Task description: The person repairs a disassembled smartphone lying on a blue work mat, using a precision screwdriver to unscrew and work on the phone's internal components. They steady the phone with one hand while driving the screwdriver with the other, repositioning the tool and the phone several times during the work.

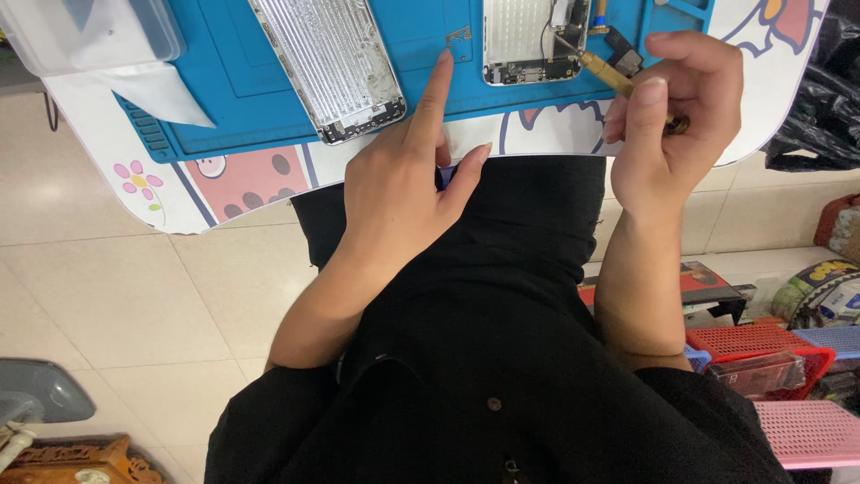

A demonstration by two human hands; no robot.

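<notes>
My left hand (403,175) reaches onto the blue work mat (233,81), its index finger stretched out and touching a small metal part (459,38) on the mat. My right hand (667,116) grips a brass-coloured screwdriver (605,72) whose tip rests on the lower end of an opened phone body (535,40). A separate silver phone back shell (331,63) lies tilted on the mat, left of my left index finger.
The mat lies on a white table with cartoon prints (224,184). A clear plastic box (85,31) stands at the top left. Red and pink plastic baskets (770,358) sit on the tiled floor at the right, and a black bag (820,99) hangs beyond the table's right edge.
</notes>
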